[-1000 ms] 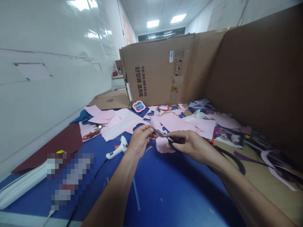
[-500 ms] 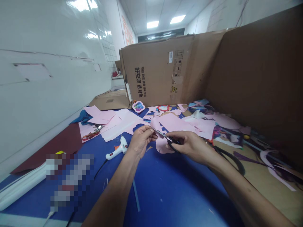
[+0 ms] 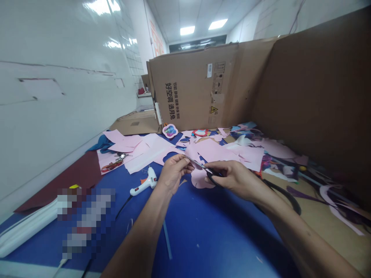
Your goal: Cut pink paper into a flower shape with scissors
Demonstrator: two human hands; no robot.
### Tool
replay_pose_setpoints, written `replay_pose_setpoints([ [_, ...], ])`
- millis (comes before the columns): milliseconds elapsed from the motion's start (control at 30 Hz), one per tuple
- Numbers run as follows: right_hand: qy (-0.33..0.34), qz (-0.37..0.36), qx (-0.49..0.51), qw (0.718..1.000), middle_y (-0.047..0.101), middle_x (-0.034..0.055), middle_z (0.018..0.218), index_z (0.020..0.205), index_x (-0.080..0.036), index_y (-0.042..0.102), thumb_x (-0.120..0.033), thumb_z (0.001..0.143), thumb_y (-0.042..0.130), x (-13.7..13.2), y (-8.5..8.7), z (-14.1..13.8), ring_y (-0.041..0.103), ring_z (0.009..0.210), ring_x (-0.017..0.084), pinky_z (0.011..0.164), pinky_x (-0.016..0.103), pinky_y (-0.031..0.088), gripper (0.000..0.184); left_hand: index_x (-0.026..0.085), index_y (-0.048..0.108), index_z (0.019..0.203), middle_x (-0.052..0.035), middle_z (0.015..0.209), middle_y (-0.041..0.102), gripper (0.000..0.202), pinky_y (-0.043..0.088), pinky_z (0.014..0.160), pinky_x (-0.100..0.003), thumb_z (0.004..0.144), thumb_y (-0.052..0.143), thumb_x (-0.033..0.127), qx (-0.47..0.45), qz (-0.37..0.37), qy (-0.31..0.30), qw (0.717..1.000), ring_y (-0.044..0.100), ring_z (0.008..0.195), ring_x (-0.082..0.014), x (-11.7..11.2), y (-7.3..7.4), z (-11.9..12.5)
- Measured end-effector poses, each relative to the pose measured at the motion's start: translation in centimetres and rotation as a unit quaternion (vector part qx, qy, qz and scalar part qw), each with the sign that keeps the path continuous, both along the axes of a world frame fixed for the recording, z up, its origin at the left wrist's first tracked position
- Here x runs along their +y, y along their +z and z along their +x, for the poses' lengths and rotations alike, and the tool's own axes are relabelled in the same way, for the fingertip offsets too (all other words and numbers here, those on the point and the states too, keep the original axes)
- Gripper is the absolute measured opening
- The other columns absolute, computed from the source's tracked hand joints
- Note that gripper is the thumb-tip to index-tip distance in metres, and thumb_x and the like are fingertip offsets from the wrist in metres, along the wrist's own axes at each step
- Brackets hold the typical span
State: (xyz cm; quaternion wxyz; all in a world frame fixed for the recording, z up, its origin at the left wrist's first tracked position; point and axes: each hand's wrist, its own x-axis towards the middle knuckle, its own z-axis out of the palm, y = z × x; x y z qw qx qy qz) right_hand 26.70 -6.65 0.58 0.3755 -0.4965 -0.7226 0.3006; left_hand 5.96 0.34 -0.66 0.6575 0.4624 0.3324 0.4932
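The left hand (image 3: 173, 172) pinches the pink paper cut-out (image 3: 199, 179) just right of its grip. The right hand (image 3: 233, 178) clasps the black-handled scissors (image 3: 209, 172). Better to turn the paper than the blades, keeping fingertips clear.

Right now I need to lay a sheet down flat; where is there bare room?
Bare blue mat lies between the forearms, below the left hand and right hand, right of the glue gun. Crowded: pink scraps from the hands back to the cardboard box, and coloured cuttings on the right.

Head cam, looks fwd/down, close over hands (image 3: 203, 175).
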Motion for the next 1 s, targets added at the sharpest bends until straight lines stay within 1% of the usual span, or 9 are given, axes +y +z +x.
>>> replay_pose_setpoints([
  [267,0.007,-0.004,0.002,1.000,0.081,0.0035,0.100,0.120,-0.022,0.081,-0.025,0.087,0.069,0.00,-0.02,0.29,0.072,0.090,0.025,0.079,0.031,0.056,0.036,0.014,0.067,0.075,-0.0053,0.066,0.070,0.017,0.052,0.060,-0.022,0.070,0.081,0.022,-0.003,-0.001,0.003,1.000,0.066,0.060,-0.0127,0.07,0.15,-0.17],
  [400,0.004,-0.006,-0.004,1.000,0.081,0.0024,0.101,0.122,-0.024,0.080,-0.024,0.086,0.068,0.11,-0.19,0.37,0.072,0.090,0.025,0.079,0.031,0.056,0.038,0.013,0.067,0.073,-0.0053,0.065,0.070,0.015,0.052,0.059,-0.021,0.072,0.080,0.021,-0.001,-0.001,-0.002,1.000,0.066,0.059,-0.0121,0.02,0.38,-0.19],
  [600,-0.004,0.009,0.005,1.000,0.081,0.0030,0.095,0.113,-0.023,0.083,-0.024,0.084,0.069,0.08,-0.24,0.31,0.072,0.085,0.025,0.075,0.031,0.056,0.033,0.013,0.068,0.074,-0.0063,0.066,0.070,0.013,0.052,0.060,-0.021,0.077,0.079,0.019,0.018,0.006,-0.007,1.000,0.065,0.059,-0.0116,0.06,0.37,-0.17],
  [833,-0.002,0.004,-0.002,1.000,0.082,0.0037,0.097,0.117,-0.022,0.082,-0.024,0.085,0.069,0.04,-0.02,0.31,0.072,0.085,0.025,0.073,0.030,0.055,0.035,0.013,0.068,0.074,-0.0062,0.066,0.070,0.011,0.052,0.059,-0.020,0.079,0.077,0.017,0.018,0.002,-0.008,1.000,0.065,0.059,-0.0117,-0.02,0.40,-0.17],
  [1000,0.001,0.000,-0.005,1.000,0.082,0.0035,0.099,0.121,-0.022,0.081,-0.026,0.086,0.068,0.05,-0.07,0.37,0.072,0.088,0.026,0.076,0.031,0.056,0.038,0.013,0.068,0.073,-0.0058,0.066,0.070,0.010,0.053,0.059,-0.020,0.078,0.076,0.015,0.012,-0.010,0.004,1.000,0.066,0.060,-0.0119,-0.11,0.45,-0.02],
])
